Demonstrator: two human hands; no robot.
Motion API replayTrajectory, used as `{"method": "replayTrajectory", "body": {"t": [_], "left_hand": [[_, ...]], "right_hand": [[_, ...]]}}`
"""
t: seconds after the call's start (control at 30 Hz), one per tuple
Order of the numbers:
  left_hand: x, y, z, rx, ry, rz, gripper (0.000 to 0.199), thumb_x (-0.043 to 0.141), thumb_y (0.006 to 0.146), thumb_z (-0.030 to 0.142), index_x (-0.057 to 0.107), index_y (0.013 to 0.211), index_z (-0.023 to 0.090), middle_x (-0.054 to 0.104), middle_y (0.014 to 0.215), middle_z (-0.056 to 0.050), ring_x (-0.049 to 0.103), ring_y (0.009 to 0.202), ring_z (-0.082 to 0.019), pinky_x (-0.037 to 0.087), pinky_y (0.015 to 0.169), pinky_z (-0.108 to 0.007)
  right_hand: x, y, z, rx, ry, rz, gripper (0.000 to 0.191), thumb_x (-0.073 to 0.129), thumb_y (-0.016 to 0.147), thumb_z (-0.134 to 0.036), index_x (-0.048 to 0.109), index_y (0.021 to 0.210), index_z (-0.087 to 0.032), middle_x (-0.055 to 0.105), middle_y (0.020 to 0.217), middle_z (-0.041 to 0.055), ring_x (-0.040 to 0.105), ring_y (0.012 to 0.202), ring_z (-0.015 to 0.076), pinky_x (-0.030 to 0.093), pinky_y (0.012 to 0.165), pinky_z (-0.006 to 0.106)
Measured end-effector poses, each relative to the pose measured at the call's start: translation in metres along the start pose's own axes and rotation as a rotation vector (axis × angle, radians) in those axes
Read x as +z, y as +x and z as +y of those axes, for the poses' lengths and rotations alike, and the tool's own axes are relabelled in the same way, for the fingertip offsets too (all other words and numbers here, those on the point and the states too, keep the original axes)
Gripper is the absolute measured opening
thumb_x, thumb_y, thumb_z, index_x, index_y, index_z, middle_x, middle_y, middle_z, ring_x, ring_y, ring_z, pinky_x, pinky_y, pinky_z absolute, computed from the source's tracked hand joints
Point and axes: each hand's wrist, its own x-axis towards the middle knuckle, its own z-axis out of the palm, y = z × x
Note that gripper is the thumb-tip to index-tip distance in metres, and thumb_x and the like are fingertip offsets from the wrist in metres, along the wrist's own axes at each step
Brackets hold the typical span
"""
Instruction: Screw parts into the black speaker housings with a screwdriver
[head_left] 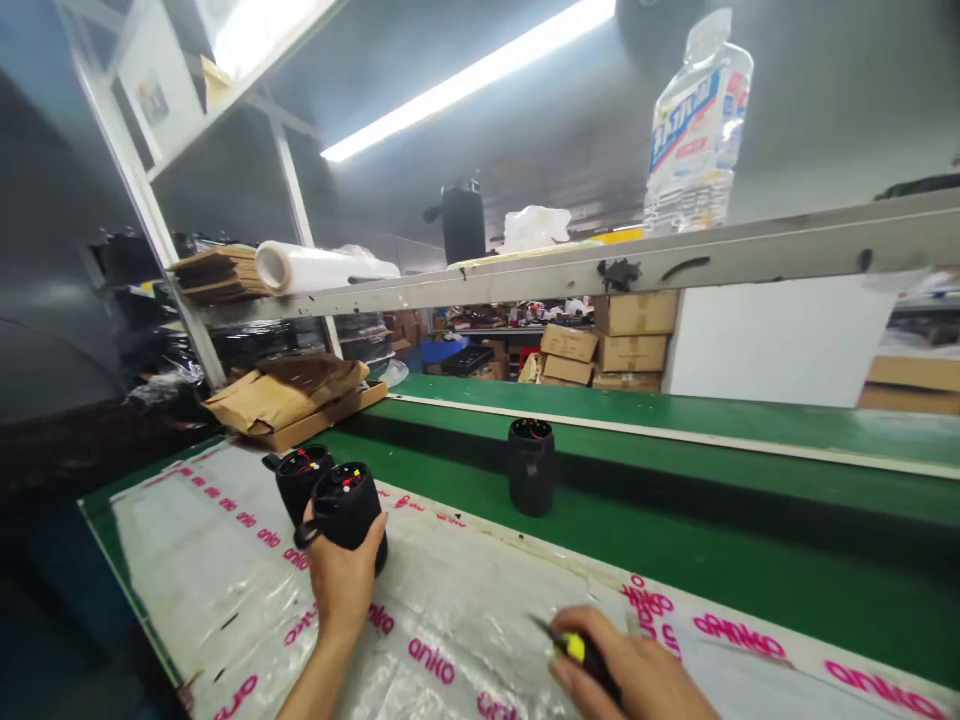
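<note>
My left hand (pixel 341 575) is wrapped round a black cylindrical unit (pixel 351 505) with an open top showing small red, white and yellow parts, and a strap loop at its side. Just behind it, at its left, a similar black unit (pixel 294 478) stands upright. A third black unit (pixel 532 470) with red wires in its top is upright on the green belt (pixel 637 530). At the lower right, my right hand (pixel 607 655) is closed on a black and yellow tool (pixel 576 648), whose thin dark tip points up and left.
Plastic sheeting with pink print (pixel 450 610) covers the near surface. Brown paper and a flat carton (pixel 300 400) lie at the belt's left. A shelf (pixel 525 285) crosses above, bearing a plastic roll (pixel 322 268), another black unit (pixel 463 222) and a water bottle (pixel 697 140).
</note>
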Motion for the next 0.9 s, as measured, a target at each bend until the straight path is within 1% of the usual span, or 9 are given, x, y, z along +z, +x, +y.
{"method": "replayTrajectory", "body": {"t": [0.07,0.13,0.2,0.3,0.43,0.57,0.7,0.8,0.9], "left_hand": [[-0.001,-0.002,-0.011,-0.033,0.041,-0.056,0.089,0.082,0.066,0.043,0.037,0.140,0.023,0.056,0.129,-0.012,0.057,0.120,-0.030,0.046,0.104,-0.045],[-0.003,-0.004,-0.020,-0.091,0.090,-0.080,0.087,0.081,0.065,0.047,0.039,0.136,0.019,0.059,0.122,-0.015,0.060,0.114,-0.035,0.049,0.097,-0.052],[-0.005,-0.005,-0.027,-0.115,0.116,-0.094,0.088,0.080,0.066,0.049,0.037,0.137,0.018,0.058,0.123,-0.017,0.059,0.114,-0.037,0.050,0.094,-0.054],[-0.005,-0.006,-0.034,-0.080,0.113,-0.107,0.087,0.076,0.073,0.047,0.031,0.142,0.020,0.051,0.135,-0.017,0.054,0.123,-0.033,0.046,0.101,-0.052],[-0.002,-0.003,-0.042,-0.035,0.116,-0.124,0.080,0.070,0.081,0.044,0.028,0.145,0.019,0.043,0.144,-0.017,0.049,0.128,-0.032,0.045,0.103,-0.053],[0.001,-0.001,-0.049,-0.056,0.139,-0.112,0.076,0.068,0.082,0.047,0.033,0.144,0.020,0.043,0.144,-0.016,0.048,0.127,-0.034,0.044,0.103,-0.058],[-0.002,0.000,-0.046,-0.019,0.094,-0.064,0.094,0.075,0.073,0.047,0.026,0.147,0.016,0.041,0.144,-0.020,0.042,0.133,-0.038,0.041,0.106,-0.059],[-0.010,-0.004,-0.032,0.075,0.030,0.039,0.105,0.078,0.068,0.048,0.021,0.149,0.010,0.032,0.149,-0.024,0.031,0.141,-0.041,0.032,0.114,-0.059],[-0.023,-0.029,-0.006,0.221,-0.057,0.130,0.101,0.072,0.074,0.047,0.016,0.151,0.011,0.019,0.156,-0.023,0.016,0.148,-0.036,0.017,0.121,-0.054]], "right_hand": [[-0.033,0.025,-0.004,-0.018,-0.033,0.121,0.028,0.043,0.101,-0.047,0.053,0.117,-0.026,0.067,0.083,-0.0001,0.064,0.070,0.0203,0.043,0.062,0.029],[-0.062,0.062,-0.003,-0.055,-0.186,0.169,0.027,0.046,0.100,-0.045,0.053,0.116,-0.025,0.064,0.075,-0.0018,0.061,0.064,0.0198,0.041,0.058,0.028],[-0.079,0.104,0.004,-0.076,-0.360,0.232,0.018,0.051,0.098,-0.038,0.056,0.108,-0.024,0.065,0.088,0.0015,0.063,0.078,0.0220,0.040,0.064,0.029],[-0.079,0.156,0.020,-0.060,-0.433,0.286,0.022,0.054,0.094,-0.031,0.056,0.113,-0.020,0.061,0.113,0.0099,0.062,0.093,0.0269,0.040,0.070,0.032],[-0.055,0.187,0.035,-0.022,-0.451,0.305,0.020,0.057,0.091,-0.031,0.057,0.105,-0.018,0.062,0.103,0.0125,0.062,0.089,0.0295,0.040,0.068,0.033],[-0.049,0.183,0.037,0.000,-0.409,0.325,0.015,0.050,0.092,-0.033,0.056,0.093,-0.019,0.064,0.092,0.0120,0.060,0.084,0.0292,0.038,0.068,0.034],[-0.065,0.153,0.023,0.002,-0.300,0.331,0.024,0.048,0.092,-0.042,0.051,0.082,-0.021,0.063,0.078,0.0073,0.057,0.072,0.0253,0.039,0.065,0.034],[-0.075,0.117,0.004,-0.017,-0.162,0.278,0.033,0.046,0.094,-0.050,0.054,0.082,-0.021,0.061,0.072,0.0027,0.055,0.065,0.0211,0.040,0.060,0.030],[-0.077,0.079,-0.019,-0.052,-0.005,0.193,0.033,0.049,0.096,-0.051,0.058,0.088,-0.020,0.061,0.076,-0.0001,0.055,0.067,0.0178,0.041,0.060,0.027]]}}
